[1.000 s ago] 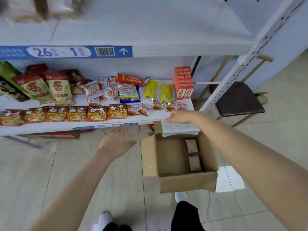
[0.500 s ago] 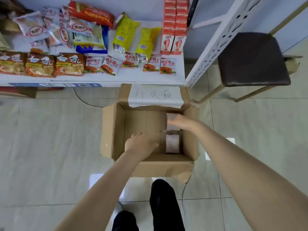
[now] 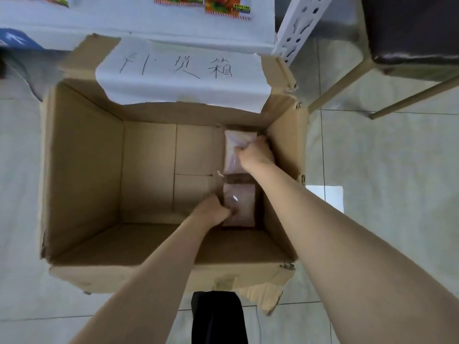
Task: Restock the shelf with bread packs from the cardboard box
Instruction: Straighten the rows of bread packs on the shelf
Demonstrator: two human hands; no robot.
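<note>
Both my hands are down inside the cardboard box. I count two bread packs in it. They lie flat on the bottom, along the right wall, one behind the other. My right hand grabs the far bread pack, with my fingers curled into its clear wrapper. My left hand holds the near bread pack at its left edge, with my fingers curled round it.

One sheet of white paper with black writing is stuck on the far flap. The box sits on the tiled floor, just under the front of the shelf. Two red and orange snack packets lie side by side near the shelf's edge. One white post with holes stands at the shelf's right corner, and one chair with a dark seat is to the right of it
</note>
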